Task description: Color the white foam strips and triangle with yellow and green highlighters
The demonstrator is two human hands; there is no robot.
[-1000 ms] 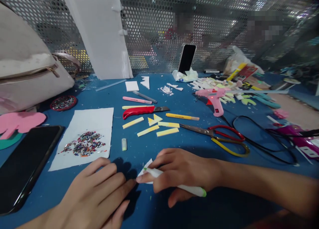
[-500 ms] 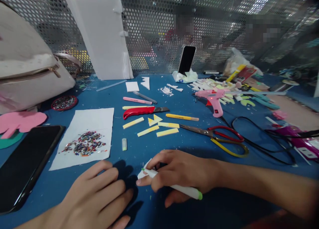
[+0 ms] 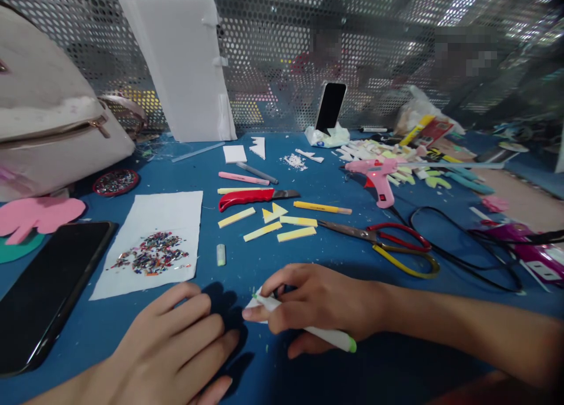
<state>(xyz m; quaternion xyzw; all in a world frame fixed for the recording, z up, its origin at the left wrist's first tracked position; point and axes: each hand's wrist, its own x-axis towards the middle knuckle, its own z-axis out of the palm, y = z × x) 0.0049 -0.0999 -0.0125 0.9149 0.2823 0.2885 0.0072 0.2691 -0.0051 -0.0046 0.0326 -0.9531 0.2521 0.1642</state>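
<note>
My right hand (image 3: 308, 308) grips a white marker with a green end (image 3: 330, 337), its green tip at the upper left. Beneath that tip, a small white piece (image 3: 252, 303) lies on the table, pressed by my fingers and partly hidden. My left hand (image 3: 176, 340) rests at the lower left, fingers loosely bent and slightly apart, holding nothing. A pale green marker cap (image 3: 221, 255) stands beyond the hands. Yellow-topped strips (image 3: 262, 231) and a yellow zigzag piece (image 3: 274, 212) lie farther back, near a red-handled knife (image 3: 247, 199).
Scissors (image 3: 379, 237) and a pink glue gun (image 3: 374, 176) with a black cord lie right. A paper (image 3: 176, 208) bearing colourful bits and a dark phone (image 3: 57, 293) lie left. Pink and yellow markers, foam scraps, a propped phone (image 3: 331, 105) and a bag (image 3: 53, 111) sit farther back.
The marker tip has shifted slightly over the white piece, and my right fingers have moved a little with it. My left hand stays nearly in place.
</note>
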